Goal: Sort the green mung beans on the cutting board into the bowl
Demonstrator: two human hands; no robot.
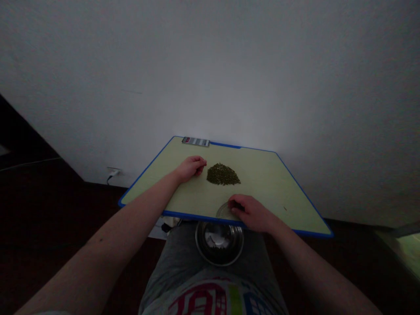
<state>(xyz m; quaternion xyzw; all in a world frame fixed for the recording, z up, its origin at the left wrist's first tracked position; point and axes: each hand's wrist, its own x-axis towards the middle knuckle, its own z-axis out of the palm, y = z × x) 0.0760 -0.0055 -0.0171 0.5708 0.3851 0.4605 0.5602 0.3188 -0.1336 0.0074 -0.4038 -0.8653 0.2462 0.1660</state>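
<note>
Left hand (192, 168): resting loosely curled on the cutting board (278, 188), just beside the pile
Phone (196, 141): lying at the board's far edge
Green herb pile (223, 174): sitting mid-board
Clear round dish (224, 211): lying by the near edge
Steel bowl (219, 242): sitting on the lap below the board
Right hand (250, 213): curling over the dish, pinch cannot tell

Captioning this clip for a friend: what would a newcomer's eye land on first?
A dark green heap of grains stands out on the blue-edged board, with the left hand beside it. The right hand rests on a clear round disc near the board's edge, and a steel bowl sits on the lap below.
</note>
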